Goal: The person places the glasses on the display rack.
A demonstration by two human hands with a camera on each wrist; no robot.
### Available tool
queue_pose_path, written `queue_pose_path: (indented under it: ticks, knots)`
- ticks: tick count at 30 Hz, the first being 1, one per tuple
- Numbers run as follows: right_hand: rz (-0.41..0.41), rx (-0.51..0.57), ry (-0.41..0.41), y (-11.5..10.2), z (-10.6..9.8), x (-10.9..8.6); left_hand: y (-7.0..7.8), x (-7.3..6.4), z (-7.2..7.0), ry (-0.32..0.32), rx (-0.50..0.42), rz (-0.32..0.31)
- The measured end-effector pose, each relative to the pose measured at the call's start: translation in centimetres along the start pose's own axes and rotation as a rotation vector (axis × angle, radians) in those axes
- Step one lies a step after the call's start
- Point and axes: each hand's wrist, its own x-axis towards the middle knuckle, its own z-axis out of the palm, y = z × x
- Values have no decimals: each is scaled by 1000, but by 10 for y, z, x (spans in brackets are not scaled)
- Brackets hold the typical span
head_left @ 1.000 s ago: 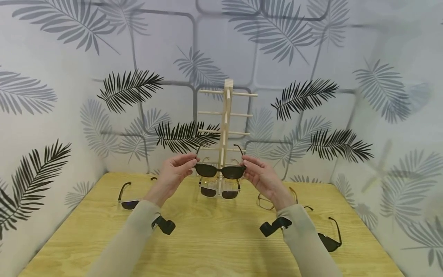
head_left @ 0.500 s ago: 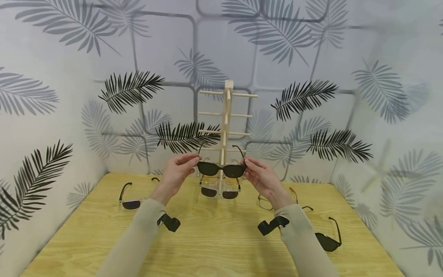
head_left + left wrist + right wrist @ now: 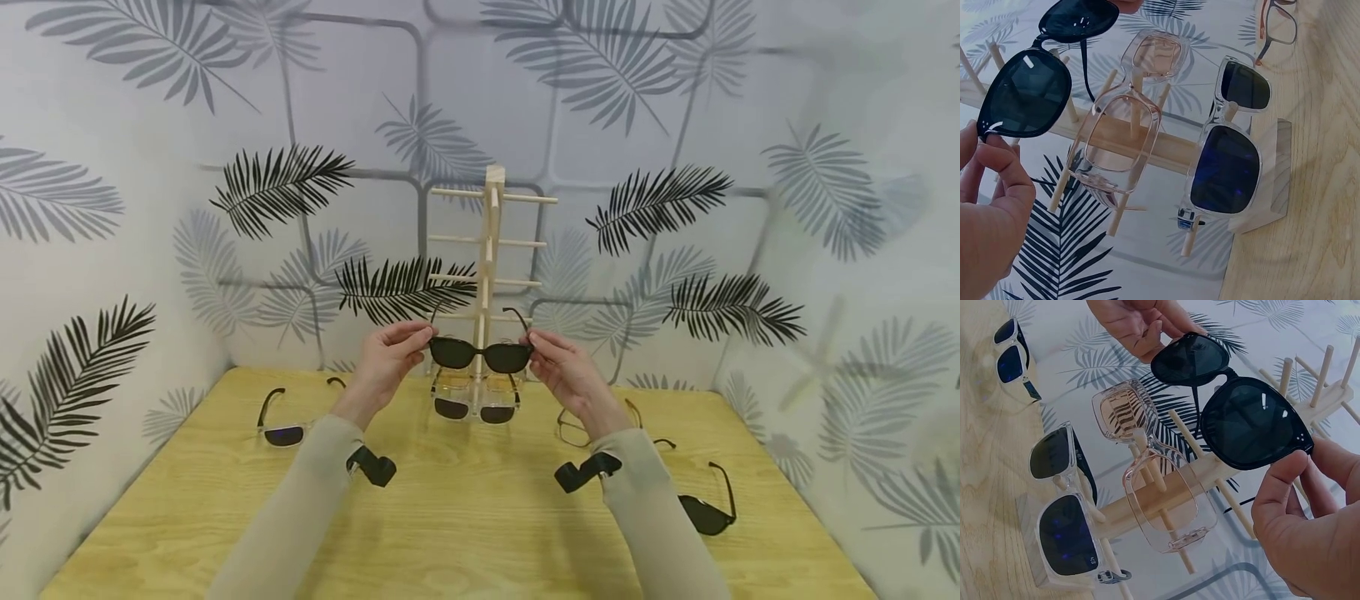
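Observation:
Black-framed sunglasses with dark lenses are held level in front of a wooden eyewear stand, temples pointing toward it. My left hand pinches their left hinge corner between thumb and fingers. At the opposite corner, my right hand pinches in the same way. Below them on the stand's pegs sit pink-tinted clear-framed glasses. On the lowest pegs, clear-framed sunglasses with dark blue lenses rest near the stand's base. In the right wrist view the black sunglasses overlap the stand's post and pegs.
Clear-framed sunglasses lie on the wooden table at left. Thin-framed glasses lie behind my right wrist, and black sunglasses at the right, partly hidden by the sleeve. The stand's upper pegs stick out sideways. Leaf-patterned walls surround the table.
Both hands have raised the black sunglasses slightly and shifted them a little right against the stand. Both forearms have drawn slightly inward. The grip at both corners stays.

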Motion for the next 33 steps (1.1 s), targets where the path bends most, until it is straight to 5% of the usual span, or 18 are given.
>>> queue_pose_path:
  ticks: [21,33]
  knots:
    - [14,59,16,-2,-5,15,3,13,7,66,28,-78]
    - [26,61,39,-1,-3,20,0,16,3,56,1,-69]
